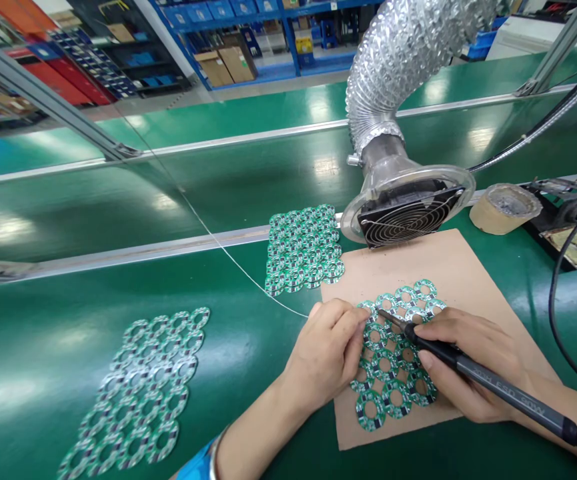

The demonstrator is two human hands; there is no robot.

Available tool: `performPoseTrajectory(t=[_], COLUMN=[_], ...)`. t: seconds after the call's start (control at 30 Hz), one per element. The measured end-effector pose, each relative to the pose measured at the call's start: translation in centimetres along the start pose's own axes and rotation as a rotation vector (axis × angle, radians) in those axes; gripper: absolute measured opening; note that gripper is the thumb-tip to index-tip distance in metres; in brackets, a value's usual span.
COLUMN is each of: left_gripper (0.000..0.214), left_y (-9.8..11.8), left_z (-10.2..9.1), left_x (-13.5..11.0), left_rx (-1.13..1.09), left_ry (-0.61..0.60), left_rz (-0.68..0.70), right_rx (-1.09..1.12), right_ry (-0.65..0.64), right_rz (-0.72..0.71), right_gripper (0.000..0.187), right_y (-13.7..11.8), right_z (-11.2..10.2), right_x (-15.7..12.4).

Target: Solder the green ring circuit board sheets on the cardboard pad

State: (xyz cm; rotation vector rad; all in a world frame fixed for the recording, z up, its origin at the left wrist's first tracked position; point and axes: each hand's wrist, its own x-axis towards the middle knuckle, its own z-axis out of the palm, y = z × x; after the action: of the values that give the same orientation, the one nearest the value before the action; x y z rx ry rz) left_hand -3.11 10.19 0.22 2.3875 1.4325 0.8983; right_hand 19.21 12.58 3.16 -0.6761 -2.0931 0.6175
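A panel of ring-shaped green circuit boards (385, 365) lies on a sheet of brown cardboard (473, 283) before me. My right hand (473, 360) grips a black soldering iron (498, 387) like a pen, its tip at a ring in the panel's upper left. Close to that tip, my left hand (325, 350) is closed in a pinch on thin solder wire (233, 259). The wire runs from the upper left down to this hand; its end between the fingertips is hidden. The left fingers rest at the panel's left edge.
A stack of ring-board panels (304, 247) sits behind the cardboard, and another panel (138, 393) lies at left. The fume extractor (408, 207) hangs low over the cardboard's back edge. At right stand a round tub (504, 208) and an iron stand (568, 220); a black cable (553, 313) curves nearby.
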Motion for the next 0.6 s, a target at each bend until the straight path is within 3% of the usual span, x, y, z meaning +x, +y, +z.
performPoseTrajectory(t=[0.13,0.6], left_gripper=[0.023,0.019], left_y=[-0.08,-0.1], left_z=[0.09,0.11], left_x=[0.09,0.3], left_rx=[0.025,0.068], left_ry=[-0.028,0.056], left_rz=[-0.01,0.0], right_rx=[-0.018,-0.057], right_ry=[0.003,0.011], right_rz=[-0.017,-0.012], right_gripper=[0.033,0.03], right_y=[-0.17,-0.22], right_z=[-0.09,0.1], right_x=[0.27,0.62])
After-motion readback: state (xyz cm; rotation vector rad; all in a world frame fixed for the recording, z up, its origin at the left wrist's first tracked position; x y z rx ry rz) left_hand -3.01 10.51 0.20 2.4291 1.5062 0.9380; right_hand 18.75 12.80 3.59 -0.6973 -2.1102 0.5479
